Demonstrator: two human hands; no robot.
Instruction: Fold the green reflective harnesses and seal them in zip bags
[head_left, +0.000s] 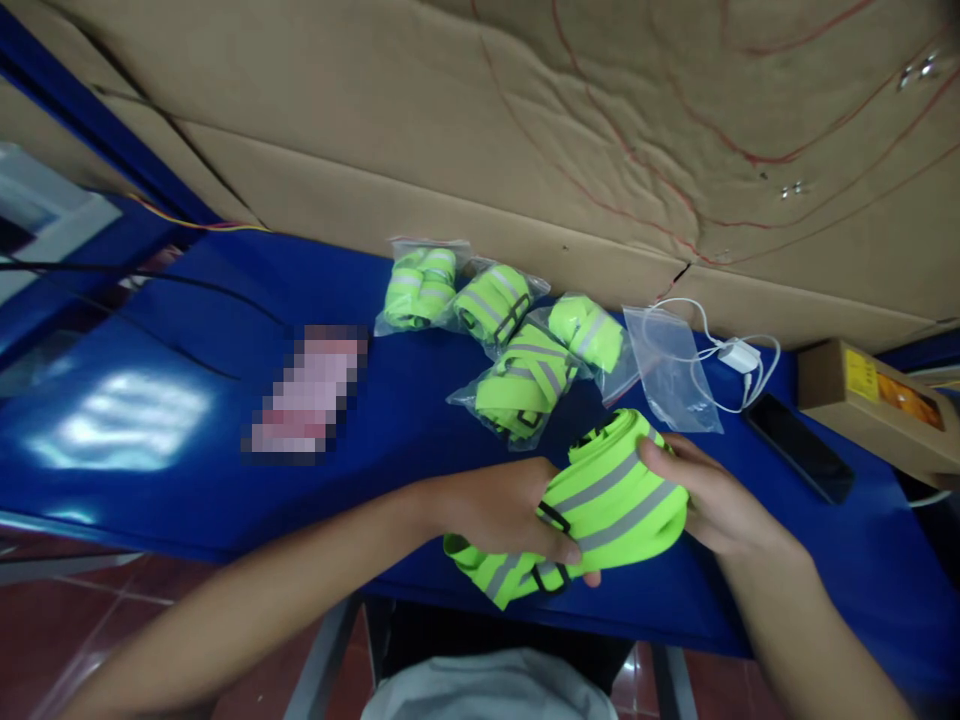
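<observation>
A partly rolled neon-yellow reflective strap (619,495) with grey stripes and black buckles is held between both hands above the table's front edge. My left hand (517,510) grips its lower left part near the buckles, with a loose striped end hanging out below. On the upper right side of the roll, my right hand (697,490) is closed, its thumb on top and its other fingers mostly hidden behind. Just beyond lie several similar straps in clear plastic bags, among them one bagged strap (517,390) close to the roll. A flat clear plastic bag (675,365) lies behind my right hand.
The blue table (187,510) backs onto an upright cardboard sheet (420,130). At right are a white charging cable (739,355), a black phone (799,445) and a cardboard box (862,400). A blurred-out pink item (311,390) lies left, near dark cables.
</observation>
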